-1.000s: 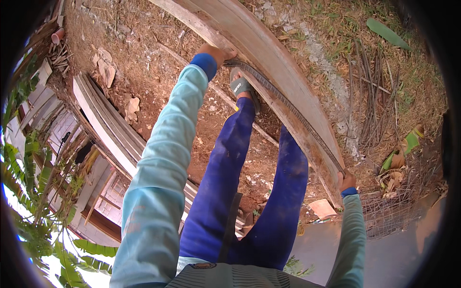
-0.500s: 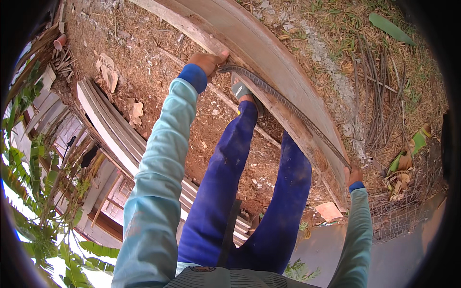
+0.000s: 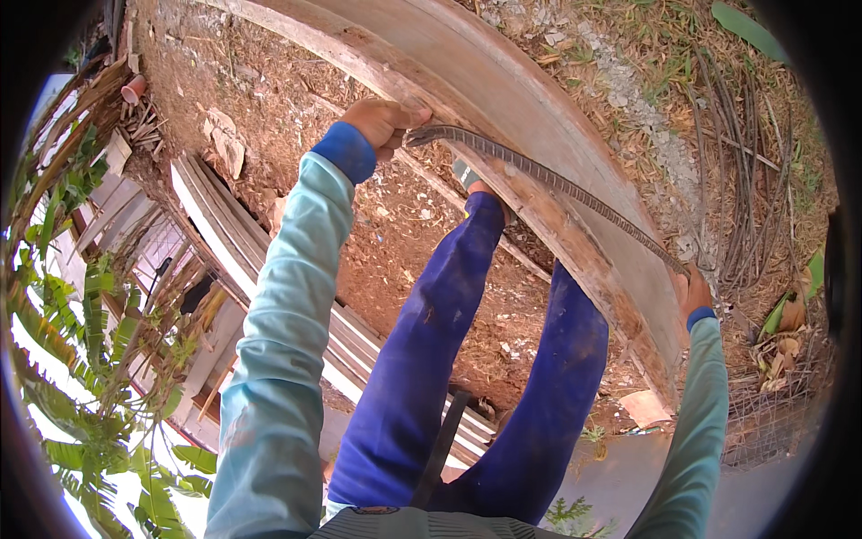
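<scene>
One dark ribbed strip (image 3: 554,178) runs along a wooden plank (image 3: 512,119), its right end gripped by the right hand (image 3: 693,291), its left end beside the curled left hand (image 3: 375,123), whose hold cannot be told; positioning seems in hand, next calling for steadied ends.

The right hand (image 3: 694,290) is moving toward 1 o'clock. The dark ribbed strip (image 3: 558,181) is pulling away from the rough plank (image 3: 543,216) toward 2 o'clock. The left hand (image 3: 381,124) is sliding toward 8 o'clock. The foot (image 3: 467,177) is hiding more behind the plank.
</scene>
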Demonstrator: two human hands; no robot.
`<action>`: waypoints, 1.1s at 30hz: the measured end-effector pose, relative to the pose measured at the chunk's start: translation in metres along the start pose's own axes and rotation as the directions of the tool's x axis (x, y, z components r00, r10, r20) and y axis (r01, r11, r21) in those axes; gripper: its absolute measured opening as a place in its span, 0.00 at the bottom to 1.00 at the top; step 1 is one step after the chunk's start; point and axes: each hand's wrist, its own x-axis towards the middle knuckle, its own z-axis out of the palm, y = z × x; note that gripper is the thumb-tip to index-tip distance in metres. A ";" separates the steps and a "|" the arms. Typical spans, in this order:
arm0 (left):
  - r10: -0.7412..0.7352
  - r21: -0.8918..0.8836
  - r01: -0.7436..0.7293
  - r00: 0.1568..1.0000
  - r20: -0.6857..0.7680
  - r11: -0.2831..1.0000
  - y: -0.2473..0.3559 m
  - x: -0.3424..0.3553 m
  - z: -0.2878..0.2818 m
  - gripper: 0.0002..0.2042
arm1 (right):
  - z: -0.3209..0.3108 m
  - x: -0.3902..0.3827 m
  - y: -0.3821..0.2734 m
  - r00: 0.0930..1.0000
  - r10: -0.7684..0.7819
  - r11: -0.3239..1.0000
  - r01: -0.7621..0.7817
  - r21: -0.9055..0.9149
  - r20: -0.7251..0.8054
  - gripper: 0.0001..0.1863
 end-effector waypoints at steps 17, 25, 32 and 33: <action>0.375 -0.765 -0.351 0.914 -0.154 0.540 -0.067 -0.076 0.030 0.08 | -0.133 -0.222 -0.142 0.988 0.148 0.975 -0.151 0.162 0.035 0.23; 0.523 -0.945 -0.213 0.851 -0.054 0.249 -0.112 -0.137 0.087 0.14 | -0.176 -0.372 -0.190 0.930 0.356 0.859 -0.366 0.359 0.096 0.24; 0.509 -0.997 0.069 0.860 0.047 -0.024 -0.163 -0.152 0.116 0.08 | -0.166 -0.455 -0.255 0.863 0.488 0.773 -0.498 0.393 0.135 0.26; 0.530 -0.995 0.086 0.847 0.050 -0.042 -0.169 -0.153 0.120 0.08 | -0.171 -0.463 -0.257 0.847 0.506 0.758 -0.526 0.386 0.159 0.26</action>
